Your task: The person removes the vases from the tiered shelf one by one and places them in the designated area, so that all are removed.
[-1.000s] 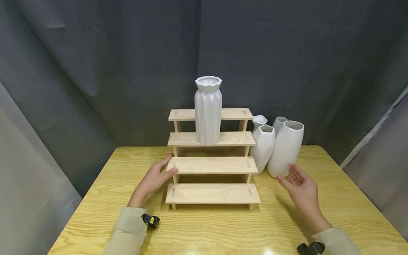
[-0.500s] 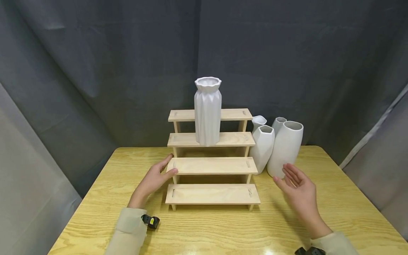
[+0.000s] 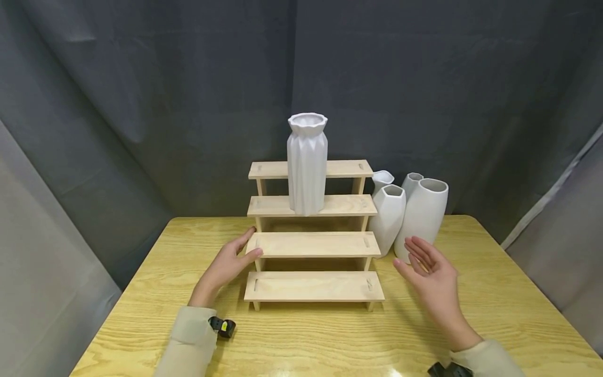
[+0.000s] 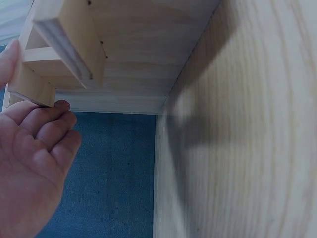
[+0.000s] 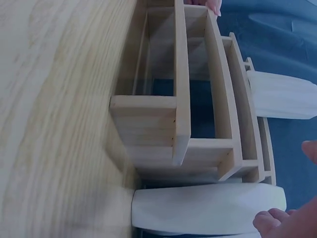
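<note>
A wooden four-step display stand (image 3: 313, 244) stands on the table. On its second step from the top stands a tall white pleated vase (image 3: 307, 167) with a scalloped mouth. My left hand (image 3: 228, 265) grips the stand's left end, thumb over the third step; the left wrist view shows its fingers (image 4: 52, 126) curled at the board's underside. My right hand (image 3: 432, 285) is raised off the table with fingers loosely bent, holding nothing. It overlaps the lower part of a tall smooth white vase (image 3: 426, 214) in the head view. Beside that stands a faceted white vase (image 3: 389, 217).
Two more white vases, one with a flared mouth (image 3: 382, 179) and one with a narrow rim (image 3: 413, 180), stand partly hidden behind the front pair. The wooden table (image 3: 301, 343) ends at a dark grey curtain (image 3: 141, 104) behind.
My right hand has moved left and slightly up, away from the smooth vase's right side. My left hand, the stand and the vases stay where they were.
</note>
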`<state>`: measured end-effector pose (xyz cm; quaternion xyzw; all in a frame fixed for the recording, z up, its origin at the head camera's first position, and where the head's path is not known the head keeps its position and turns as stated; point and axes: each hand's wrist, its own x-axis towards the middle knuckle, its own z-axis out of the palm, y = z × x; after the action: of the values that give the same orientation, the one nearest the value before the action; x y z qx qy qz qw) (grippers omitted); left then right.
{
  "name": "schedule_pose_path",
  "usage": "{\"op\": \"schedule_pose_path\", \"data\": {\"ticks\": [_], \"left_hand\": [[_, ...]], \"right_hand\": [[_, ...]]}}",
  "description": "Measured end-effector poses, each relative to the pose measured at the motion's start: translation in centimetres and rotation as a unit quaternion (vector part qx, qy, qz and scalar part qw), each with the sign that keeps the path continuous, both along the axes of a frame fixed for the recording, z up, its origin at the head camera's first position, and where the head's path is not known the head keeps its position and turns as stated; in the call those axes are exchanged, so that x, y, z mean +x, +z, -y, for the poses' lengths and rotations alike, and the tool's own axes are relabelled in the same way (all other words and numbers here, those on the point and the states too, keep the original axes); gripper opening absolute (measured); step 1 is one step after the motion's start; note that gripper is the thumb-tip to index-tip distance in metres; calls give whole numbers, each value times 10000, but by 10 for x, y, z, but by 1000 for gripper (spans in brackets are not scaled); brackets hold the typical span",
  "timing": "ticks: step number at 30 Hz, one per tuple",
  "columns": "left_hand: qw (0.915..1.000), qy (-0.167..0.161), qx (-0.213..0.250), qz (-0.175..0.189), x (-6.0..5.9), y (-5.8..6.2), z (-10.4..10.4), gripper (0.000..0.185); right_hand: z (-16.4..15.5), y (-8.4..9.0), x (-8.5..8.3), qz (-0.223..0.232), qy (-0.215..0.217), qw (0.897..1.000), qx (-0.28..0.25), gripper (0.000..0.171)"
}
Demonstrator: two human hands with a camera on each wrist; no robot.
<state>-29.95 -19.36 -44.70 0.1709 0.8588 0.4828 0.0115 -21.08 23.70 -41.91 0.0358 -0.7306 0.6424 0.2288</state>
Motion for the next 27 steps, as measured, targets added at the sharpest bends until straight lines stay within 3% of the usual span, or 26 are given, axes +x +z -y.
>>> {"op": "schedule_pose_path", "data": {"ticks": [14, 27], "left_hand": [[9999, -6, 77, 110, 0, 1, 1, 83], [10000, -67, 33, -46, 1, -2, 1, 80]], "right_hand": [[19, 11, -13, -192, 299, 9991, 241, 67], [41, 23, -31, -289, 757, 9967, -38, 65]]}}
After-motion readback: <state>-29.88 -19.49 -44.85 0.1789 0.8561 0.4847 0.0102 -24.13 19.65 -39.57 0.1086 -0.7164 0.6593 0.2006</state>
